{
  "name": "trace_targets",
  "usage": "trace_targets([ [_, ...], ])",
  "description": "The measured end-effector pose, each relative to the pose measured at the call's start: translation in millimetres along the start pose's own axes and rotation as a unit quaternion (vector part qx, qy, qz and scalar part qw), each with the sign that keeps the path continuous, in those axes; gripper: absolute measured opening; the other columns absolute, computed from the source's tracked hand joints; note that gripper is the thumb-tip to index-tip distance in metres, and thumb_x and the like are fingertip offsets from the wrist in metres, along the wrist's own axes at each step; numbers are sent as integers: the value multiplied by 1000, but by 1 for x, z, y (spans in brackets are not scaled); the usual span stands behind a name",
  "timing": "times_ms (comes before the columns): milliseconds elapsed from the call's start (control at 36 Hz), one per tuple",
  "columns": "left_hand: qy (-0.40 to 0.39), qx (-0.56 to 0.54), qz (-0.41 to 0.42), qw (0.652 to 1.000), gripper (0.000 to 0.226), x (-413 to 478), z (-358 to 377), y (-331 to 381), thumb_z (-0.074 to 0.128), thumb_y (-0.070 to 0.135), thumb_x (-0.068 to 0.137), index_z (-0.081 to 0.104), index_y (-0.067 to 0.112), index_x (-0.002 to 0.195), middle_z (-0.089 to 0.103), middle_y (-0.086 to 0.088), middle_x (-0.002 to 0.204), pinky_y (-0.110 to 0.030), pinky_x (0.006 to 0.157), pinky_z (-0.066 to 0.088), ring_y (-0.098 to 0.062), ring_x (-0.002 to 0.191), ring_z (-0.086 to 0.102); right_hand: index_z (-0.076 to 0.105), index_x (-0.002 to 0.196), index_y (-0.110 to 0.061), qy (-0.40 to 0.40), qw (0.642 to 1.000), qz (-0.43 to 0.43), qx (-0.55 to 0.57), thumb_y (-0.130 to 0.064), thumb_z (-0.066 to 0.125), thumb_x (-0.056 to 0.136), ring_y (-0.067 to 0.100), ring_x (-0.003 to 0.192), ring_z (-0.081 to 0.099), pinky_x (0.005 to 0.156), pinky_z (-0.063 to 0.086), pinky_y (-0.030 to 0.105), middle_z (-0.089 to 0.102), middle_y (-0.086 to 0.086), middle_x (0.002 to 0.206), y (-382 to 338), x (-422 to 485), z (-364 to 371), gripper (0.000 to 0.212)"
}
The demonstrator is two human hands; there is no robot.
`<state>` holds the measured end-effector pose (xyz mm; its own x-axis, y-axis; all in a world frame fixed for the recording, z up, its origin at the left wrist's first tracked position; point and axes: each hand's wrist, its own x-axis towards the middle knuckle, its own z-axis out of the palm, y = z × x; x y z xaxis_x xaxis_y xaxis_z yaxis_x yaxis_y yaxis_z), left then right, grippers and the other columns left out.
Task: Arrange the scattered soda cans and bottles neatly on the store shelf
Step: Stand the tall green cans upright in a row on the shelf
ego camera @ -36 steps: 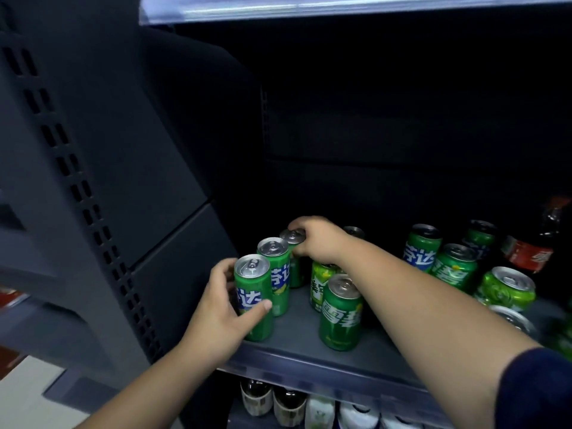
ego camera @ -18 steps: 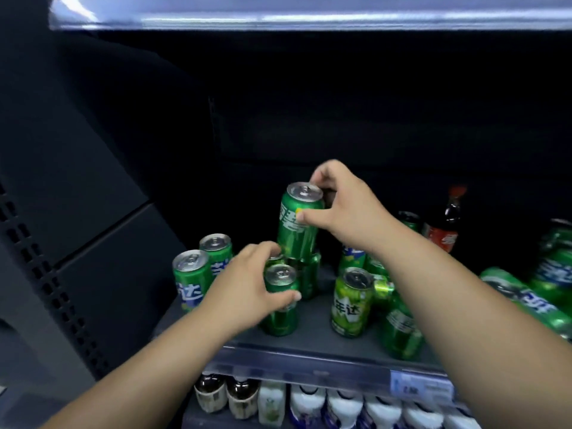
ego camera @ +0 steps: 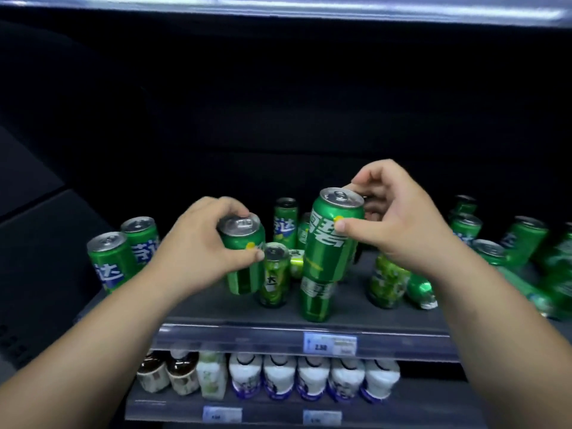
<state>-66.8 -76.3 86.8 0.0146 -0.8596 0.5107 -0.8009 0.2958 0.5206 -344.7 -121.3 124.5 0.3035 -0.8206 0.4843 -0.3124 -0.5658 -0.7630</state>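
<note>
- Cans at right edge (ego camera: 557, 267): motion-blurred, labels unreadable, cut by frame.
- Right hand (ego camera: 402, 224) grips tall can (ego camera: 328, 252); wrist hides top of pale can (ego camera: 385, 283).
- Left hand (ego camera: 198, 246) covers left side of short can (ego camera: 243, 243).
- 2 lower price tags (ego camera: 222, 414): print unreadable.

Two bare arms of one person fill the lower frame. The left hand (ego camera: 198, 243) and the right hand (ego camera: 402, 224) are uncovered, as are the left forearm (ego camera: 93, 345) and right forearm (ego camera: 495, 320) up to the picture's edge. The fingers (ego camera: 356, 230) have short, rounded nails.
</note>
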Motion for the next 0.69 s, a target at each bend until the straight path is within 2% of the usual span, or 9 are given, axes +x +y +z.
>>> trace_targets([
  [56, -25, -24, 16, 999, 49, -1, 8, 27, 87, 47, 54, 62, 39, 95, 56, 15, 98, -21, 78, 44, 1, 92, 55, 52, 96, -40, 8, 1000, 10, -10, -43, 86, 56, 31, 96, 67, 71, 48, 37, 70, 0, 109, 8, -13, -18, 53],
  [111, -53, -44, 30, 997, 49, -3, 24, 49, 87, 51, 51, 63, 40, 93, 58, 15, 96, -21, 78, 44, 1, 91, 55, 53, 99, -37, 17, 999, 25, -27, -45, 86, 55, 33, 97, 66, 70, 49, 41, 70, -1, 109, 19, -27, -35, 55],
  [167, -78, -53, 51, 994, 50, -5, 44, 66, 83, 58, 49, 64, 42, 92, 59, 15, 96, -23, 79, 46, 1, 90, 56, 53, 100, -37, 22, 998, 41, -46, -46, 86, 55, 31, 98, 66, 77, 55, 48, 70, -3, 109, 31, -42, -51, 57],
  [222, -109, -58, 59, 991, 50, -5, 67, 79, 84, 57, 50, 65, 42, 94, 58, 16, 97, -23, 80, 46, 1, 90, 55, 53, 100, -36, 29, 996, 60, -60, -46, 86, 54, 26, 100, 67, 83, 56, 48, 69, -5, 108, 41, -56, -65, 58],
  [306, -131, -66, 71, 987, 47, -4, 99, 97, 90, 44, 54, 64, 40, 94, 56, 17, 96, -19, 77, 42, 4, 90, 54, 53, 97, -35, 43, 992, 86, -79, -43, 84, 52, 15, 99, 67, 77, 50, 31, 68, -7, 106, 56, -77, -86, 56],
  [389, -144, -70, 81, 984, 47, 0, 128, 114, 91, 41, 55, 61, 41, 92, 55, 18, 98, -15, 77, 40, 4, 93, 53, 52, 97, -35, 58, 985, 113, -116, -30, 90, 61, 10, 100, 65, 77, 45, 26, 67, -9, 107, 71, -96, -107, 52],
  [444, -158, -71, 81, 982, 49, 3, 147, 123, 91, 43, 56, 62, 39, 95, 55, 16, 99, -18, 79, 43, 1, 93, 53, 52, 97, -35, 71, 979, 137, -136, -26, 91, 65, 8, 101, 64, 80, 49, 28, 65, -13, 108, 81, -107, -119, 52],
  [556, -167, -76, 83, 980, 51, 8, 181, 140, 90, 41, 57, 63, 36, 99, 52, 15, 99, -25, 83, 46, -5, 93, 53, 49, 98, -35, 91, 965, 179, -168, -29, 90, 66, 7, 106, 62, 92, 52, 36, 63, -18, 109, 100, -123, -136, 52],
  [694, -170, -68, 105, 978, 49, 13, 210, 157, 89, 39, 63, 57, 38, 101, 46, 19, 99, -11, 78, 35, -1, 91, 49, 46, 101, -41, 126, 946, 212, -209, -40, 86, 67, 12, 105, 62, 90, 53, 44, 63, -18, 111, 123, -131, -147, 53],
])
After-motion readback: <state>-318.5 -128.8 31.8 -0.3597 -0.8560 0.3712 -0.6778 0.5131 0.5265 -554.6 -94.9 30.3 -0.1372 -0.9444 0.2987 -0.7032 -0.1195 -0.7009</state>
